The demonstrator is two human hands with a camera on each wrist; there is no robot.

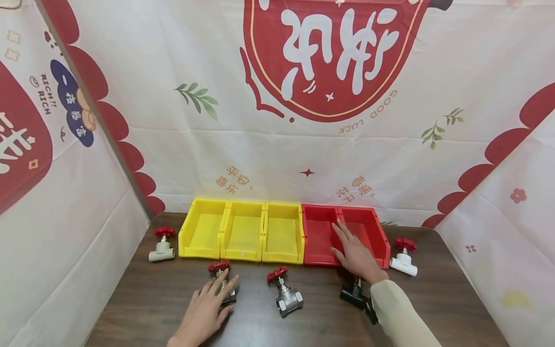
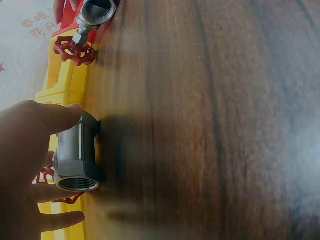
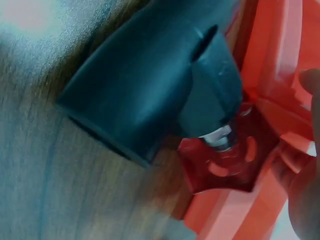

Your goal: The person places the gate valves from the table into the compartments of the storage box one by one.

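Observation:
My left hand (image 1: 201, 308) lies over a metal gate valve (image 1: 231, 295) with a red handwheel, fingers spread and fairly straight. In the left wrist view its thumb rests against the threaded valve body. My right hand (image 1: 357, 253) is stretched over the two red bins (image 1: 321, 241), fingers extended and holding nothing. Below that wrist lies a black plastic valve (image 1: 353, 297), partly hidden by the arm. The right wrist view shows its black tee body (image 3: 135, 85) and red handwheel (image 3: 235, 167) beside a red bin. Between the hands a second metal valve (image 1: 288, 299) lies on the table.
Three yellow bins (image 1: 240, 255) stand in a row joined to the red ones along the back. A beige valve (image 1: 162, 250) is at the left and a white valve (image 1: 403, 264) at the right, both with red handwheels. Printed cloth (image 1: 260, 154) walls the wooden table (image 1: 256, 332).

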